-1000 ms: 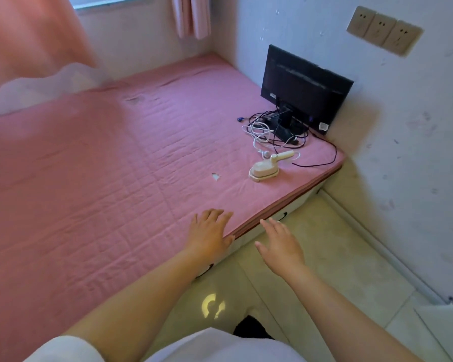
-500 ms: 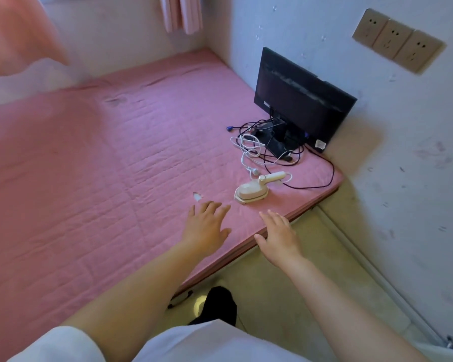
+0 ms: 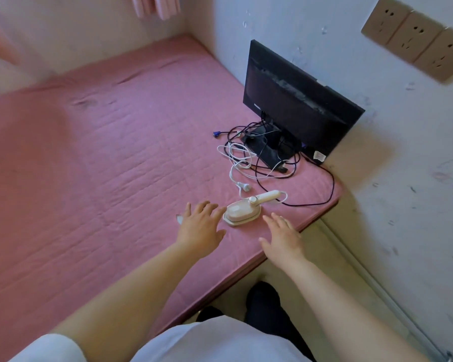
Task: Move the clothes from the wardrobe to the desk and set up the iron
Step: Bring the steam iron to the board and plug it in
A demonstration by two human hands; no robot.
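Both hands are now carried forward over the pink quilted mat (image 3: pixel 102 165), away from its near edge. The left hand (image 3: pixel 200 228), fingers spread, is brought just beside the small cream-white handheld iron (image 3: pixel 242 211); contact cannot be told. The right hand (image 3: pixel 281 237) is brought near the iron's other side, apart from it.

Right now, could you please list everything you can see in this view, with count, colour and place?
iron: one, cream, on the pad near its front edge, between the hands
white cord: one, loosely coiled behind the iron
monitor: one, black, on the pad's far right corner by the wall
black cables: a tangle at the monitor's base
pad: one, pink, quilted
sockets: three, tan, on the right wall
curtain: pink, top
left hand: open, beside the iron
right hand: open, near the pad's edge
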